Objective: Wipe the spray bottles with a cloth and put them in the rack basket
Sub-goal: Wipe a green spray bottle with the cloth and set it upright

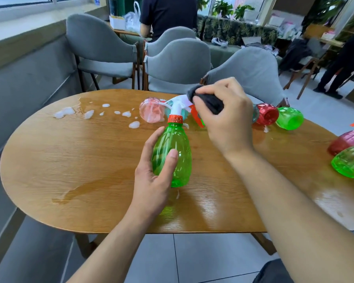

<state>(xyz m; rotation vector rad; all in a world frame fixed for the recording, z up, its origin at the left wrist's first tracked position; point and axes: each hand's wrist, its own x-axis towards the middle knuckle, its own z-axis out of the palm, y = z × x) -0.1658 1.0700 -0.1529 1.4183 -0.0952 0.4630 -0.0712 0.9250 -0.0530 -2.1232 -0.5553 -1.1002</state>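
A green spray bottle (175, 152) with an orange collar and white spray head is tilted over the wooden table (70, 160). My left hand (153, 176) grips its body near the base. My right hand (225, 117) holds a dark grey cloth (211, 101) against the white spray head. Behind lie a pink bottle (151, 110), a red bottle (267, 114) and a green bottle (289, 118). At the right edge lie another red bottle (347, 140) and another green bottle (349, 162). No rack basket is in sight.
White foam blobs (86, 114) and a wet streak (86, 188) mark the table's left half. Grey chairs (178, 64) stand along the far side. One person (168, 15) sits behind them; another person (343, 64) stands at far right.
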